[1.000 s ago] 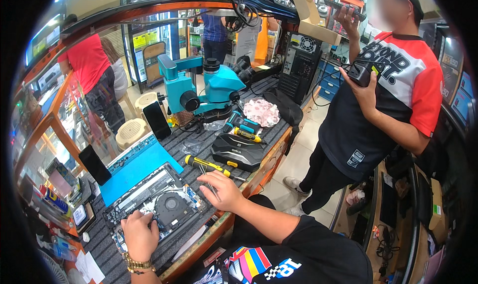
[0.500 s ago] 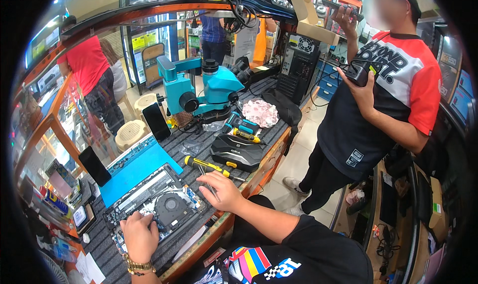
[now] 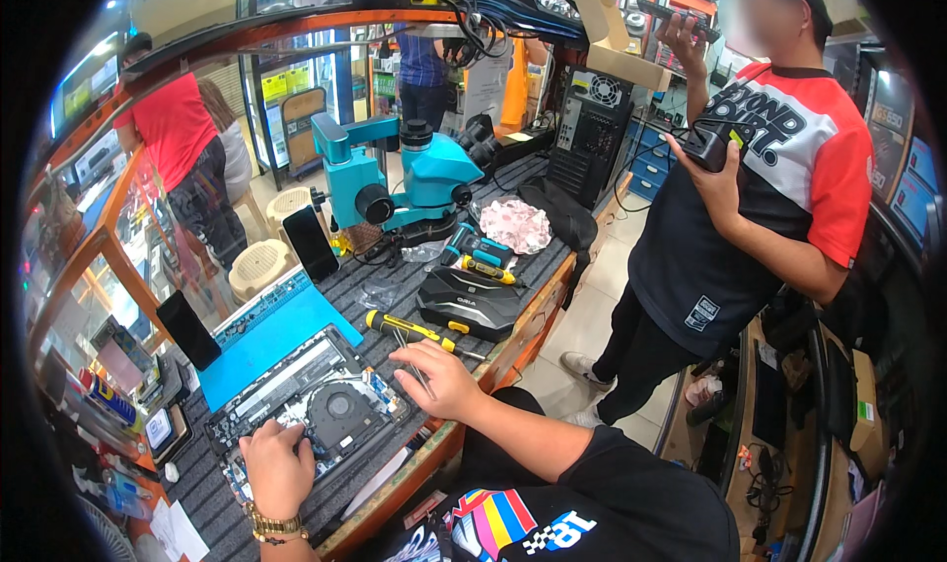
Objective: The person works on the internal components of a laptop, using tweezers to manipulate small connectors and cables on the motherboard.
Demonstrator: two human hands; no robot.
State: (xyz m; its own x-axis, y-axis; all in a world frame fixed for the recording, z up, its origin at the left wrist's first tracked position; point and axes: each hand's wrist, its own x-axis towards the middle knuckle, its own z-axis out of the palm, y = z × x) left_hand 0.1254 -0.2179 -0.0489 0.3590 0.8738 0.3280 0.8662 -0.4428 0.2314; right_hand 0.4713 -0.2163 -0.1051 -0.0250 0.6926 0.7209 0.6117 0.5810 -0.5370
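An opened laptop base [image 3: 380, 426] lies on the ribbed grey mat, its round black fan [image 3: 337, 404], battery and boards exposed. My left hand [image 3: 276, 468] rests on its near left part, fingers apart and fingertips on the inner parts; what lies under the palm is hidden. Over the laptop's right edge, my right hand [image 3: 444, 380] is closed around slim metal tweezers [image 3: 424, 377], whose tips point up and away from the laptop. A yellow-and-black screwdriver [image 3: 409, 329] lies just beyond my right hand.
Behind the laptop is a blue repair mat [image 3: 281, 340] with two dark phones [image 3: 187, 327] nearby. A teal microscope [image 3: 414, 177], a black tool case [image 3: 466, 304] and a computer tower [image 3: 587, 133] stand farther back. At the right, another person [image 3: 740, 207] holds dark devices.
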